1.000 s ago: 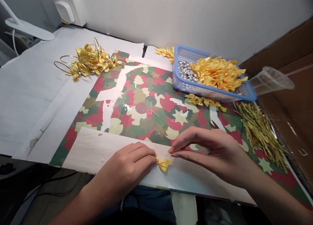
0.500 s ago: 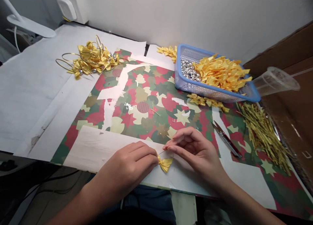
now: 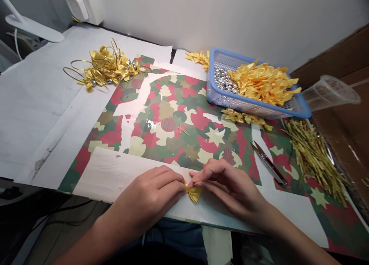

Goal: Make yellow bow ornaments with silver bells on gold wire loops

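Near the table's front edge, my left hand (image 3: 161,192) pinches a small yellow satin ribbon bow (image 3: 194,195) with its thumb and fingers. Part of the bow is hidden under those fingertips. My right hand (image 3: 227,186) reaches in from the other side, its thumb and bent fingers closed right at the bow's upper edge. Whatever those fingertips grip is too small and covered to make out. Below both hands lies white paper (image 3: 138,173) on the table.
A blue basket (image 3: 259,110) holds yellow bows and silver bells. Scissors-like snips (image 3: 269,163) and gold twist ties (image 3: 317,157) lie on the right. At the back left sits a pile of yellow bows with gold wire loops (image 3: 103,65). A clear plastic cup (image 3: 331,92) leans beside the basket.
My right hand's fingertips have moved left and down onto the bow; a thin line showed between them and the bow before. My left hand stays in place, holding the bow.
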A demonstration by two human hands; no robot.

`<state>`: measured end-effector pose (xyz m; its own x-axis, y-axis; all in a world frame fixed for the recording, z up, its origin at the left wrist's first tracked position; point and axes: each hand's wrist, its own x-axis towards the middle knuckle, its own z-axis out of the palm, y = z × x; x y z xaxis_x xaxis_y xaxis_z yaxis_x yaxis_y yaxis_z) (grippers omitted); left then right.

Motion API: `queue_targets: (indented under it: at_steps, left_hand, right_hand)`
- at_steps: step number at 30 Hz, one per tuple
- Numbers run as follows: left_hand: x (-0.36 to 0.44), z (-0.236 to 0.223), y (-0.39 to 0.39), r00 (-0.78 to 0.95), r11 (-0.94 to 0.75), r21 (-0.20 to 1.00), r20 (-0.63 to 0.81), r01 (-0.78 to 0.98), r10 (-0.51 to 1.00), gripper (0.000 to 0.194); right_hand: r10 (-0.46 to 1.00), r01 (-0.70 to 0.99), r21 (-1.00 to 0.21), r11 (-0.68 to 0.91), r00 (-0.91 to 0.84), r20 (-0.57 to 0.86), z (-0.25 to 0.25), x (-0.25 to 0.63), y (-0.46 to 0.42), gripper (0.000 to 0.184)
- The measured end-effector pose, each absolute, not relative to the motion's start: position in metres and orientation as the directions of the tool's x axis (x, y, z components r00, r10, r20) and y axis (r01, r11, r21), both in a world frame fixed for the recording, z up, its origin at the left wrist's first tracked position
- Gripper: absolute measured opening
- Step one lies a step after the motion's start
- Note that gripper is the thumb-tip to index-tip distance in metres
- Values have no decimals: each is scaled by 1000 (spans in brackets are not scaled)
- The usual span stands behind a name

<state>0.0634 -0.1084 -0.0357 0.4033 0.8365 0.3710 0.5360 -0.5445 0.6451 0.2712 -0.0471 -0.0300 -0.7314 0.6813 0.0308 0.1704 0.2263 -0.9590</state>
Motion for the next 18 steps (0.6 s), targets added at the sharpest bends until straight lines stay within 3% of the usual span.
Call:
queue_targets:
  at_steps: [8, 18]
  left_hand:
    - [63, -35, -110, 405, -541, 646, 365, 538, 838, 16]
    - [63, -35, -110, 405, -538, 644, 361, 543, 840, 17]
  right_hand:
    - [618, 258, -855, 451, -781, 90, -22, 270, -42, 14]
    - [552, 268, -801, 535, -829, 91, -25, 272, -43, 16]
